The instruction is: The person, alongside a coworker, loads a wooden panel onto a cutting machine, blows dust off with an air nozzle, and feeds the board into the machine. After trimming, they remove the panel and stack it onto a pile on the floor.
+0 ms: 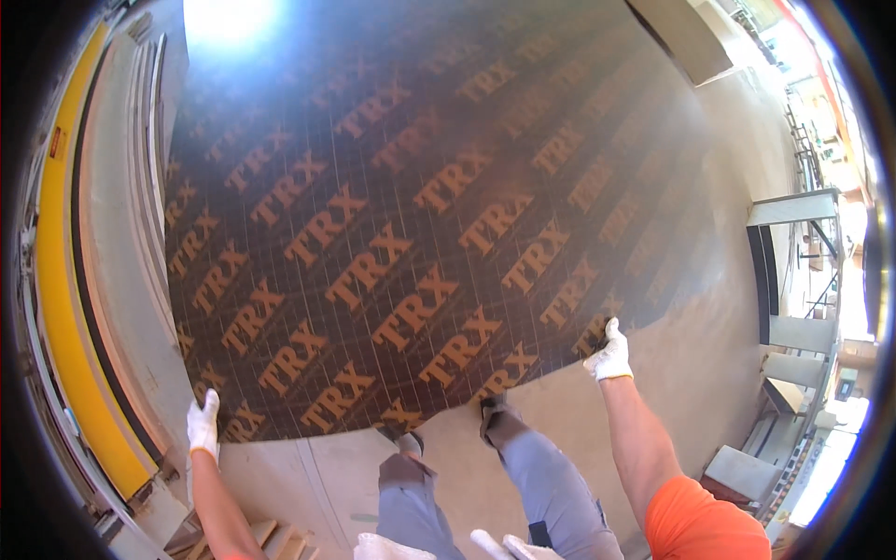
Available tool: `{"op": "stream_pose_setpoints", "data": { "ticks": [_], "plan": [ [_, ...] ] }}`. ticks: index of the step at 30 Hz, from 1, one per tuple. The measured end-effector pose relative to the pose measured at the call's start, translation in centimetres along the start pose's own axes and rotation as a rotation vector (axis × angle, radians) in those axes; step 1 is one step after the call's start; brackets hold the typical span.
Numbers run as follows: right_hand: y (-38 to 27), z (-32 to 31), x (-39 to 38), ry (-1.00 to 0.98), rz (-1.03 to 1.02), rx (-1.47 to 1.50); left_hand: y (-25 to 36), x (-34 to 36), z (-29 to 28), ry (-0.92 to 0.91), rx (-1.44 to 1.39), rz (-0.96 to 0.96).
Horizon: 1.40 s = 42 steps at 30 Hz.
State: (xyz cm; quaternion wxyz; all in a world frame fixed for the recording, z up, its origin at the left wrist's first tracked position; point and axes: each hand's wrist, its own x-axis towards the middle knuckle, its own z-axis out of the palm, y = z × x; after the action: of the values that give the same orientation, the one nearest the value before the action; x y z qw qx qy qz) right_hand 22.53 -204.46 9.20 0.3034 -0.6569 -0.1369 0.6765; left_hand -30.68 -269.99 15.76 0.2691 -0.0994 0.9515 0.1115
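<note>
A large dark brown sheet, like film-faced plywood, (373, 215) with rows of orange lettering fills the middle of the head view. My left hand (203, 425), in a white glove, grips its near left corner with the thumb on top. At the near right part of the same edge, my right hand (610, 355), also white-gloved, holds the sheet with its thumb pointing up along the face. The fingers of both hands are mostly hidden beneath the sheet. My shoes are partly covered by its near edge.
Along the left runs a long yellow beam (70, 252) beside pale stacked boards (126, 233). Wood offcuts (271, 541) lie at lower left. A boxy panel (686, 42) stands far right; grey metal supports (798, 207) line the right. White glove-like shapes (513, 546) show at the bottom, cut off.
</note>
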Motion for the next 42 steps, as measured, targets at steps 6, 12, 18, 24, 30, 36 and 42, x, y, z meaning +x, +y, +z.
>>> {"op": "stream_pose_setpoints", "data": {
  "ticks": [6,12,18,24,30,36,42],
  "plan": [
    [0.9,-0.1,0.3,0.130,0.022,-0.046,2.2,-1.9,-3.0,-0.043,0.161,-0.027],
    [1.7,-2.2,-0.7,0.169,0.192,0.015,3.4,-2.2,-6.3,-0.064,0.122,-0.002],
    [4.1,-3.5,-4.6,0.090,0.148,0.156,4.0,-0.4,-7.5,-0.202,-0.037,0.021],
    [5.9,-5.6,-11.1,0.081,-0.041,0.233,3.0,5.3,-5.6,-0.175,0.045,0.040],
    [5.2,-2.0,-15.0,0.389,-0.111,0.169,5.8,15.1,-3.6,-0.258,0.125,0.223],
    [5.1,0.7,-19.3,0.397,-0.177,0.204,6.6,22.5,-2.8,-0.316,0.161,0.287],
    [9.3,2.9,-23.7,0.364,-0.151,0.211,4.0,29.8,-4.1,-0.334,0.196,0.326]
  ]
}}
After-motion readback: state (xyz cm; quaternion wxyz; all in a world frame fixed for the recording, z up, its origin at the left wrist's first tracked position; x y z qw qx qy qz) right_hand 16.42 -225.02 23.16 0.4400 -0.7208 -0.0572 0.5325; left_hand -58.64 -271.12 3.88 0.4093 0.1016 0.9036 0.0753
